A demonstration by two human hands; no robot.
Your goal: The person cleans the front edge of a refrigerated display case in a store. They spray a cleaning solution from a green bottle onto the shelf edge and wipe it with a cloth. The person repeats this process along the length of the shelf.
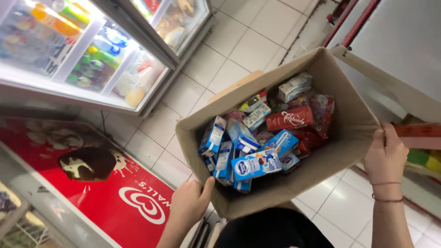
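Step in hand, by the look of it: carrying the cardboard box (349, 133), both hands on it, box tilted toward the camera above the white tile floor (229, 55). Left hand (192, 202) gripped the near rim, thumb hooked inside, fingers wrapped outside. Right hand (385, 156) clamped the right wall, fingers curled over its edge. Box was packed with blue-and-white drink cartons (255, 165) and red packets (289, 118). Red freezer chest (105, 183) sat to the left, glass-door drinks fridge (87, 50) beyond. Next move would call for keeping the box level and a firm hold so nothing spilled.
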